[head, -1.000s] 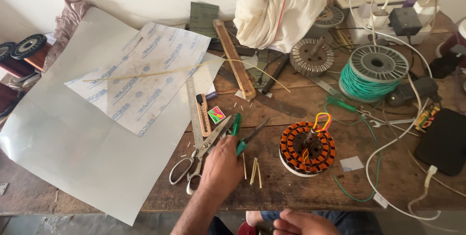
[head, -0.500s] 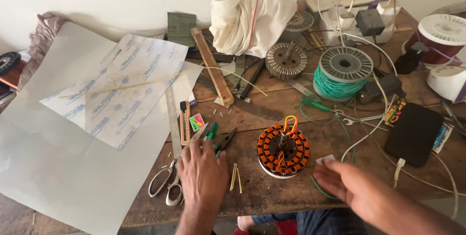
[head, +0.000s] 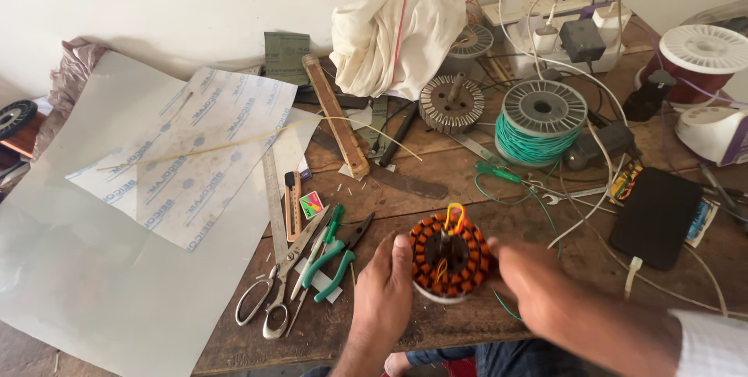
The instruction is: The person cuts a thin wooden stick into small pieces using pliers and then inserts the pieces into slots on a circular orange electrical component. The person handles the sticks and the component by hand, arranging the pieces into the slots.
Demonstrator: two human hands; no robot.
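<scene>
- The wound stator (head: 450,256), a round orange and black coil with yellow and red wire loops at its middle, is being held between both hands near the front edge of the wooden table (head: 436,190).
- The left hand (head: 387,293) is being pressed against the stator's left side, thumb up at the rim and fingers partly curled; a second ago this hand was lying flat by the tools further left, so it has been brought across to the coil.
- The right hand (head: 538,287) is being laid against the stator's right side with the fingers narrowly spread; half a second ago it was only being reached in from the lower right, well apart from the coil.
- Judged from this, the reaching is over and the stator is now being steadied or gripped from two sides; whether it is being lifted off the table cannot be told.
- The green-handled pliers (head: 336,256) and the scissors (head: 276,287) are being left untouched just to the left of the left hand.
- The spool of green wire (head: 539,124) is standing well behind the stator, and the dark phone (head: 656,217) is lying to the right.
</scene>
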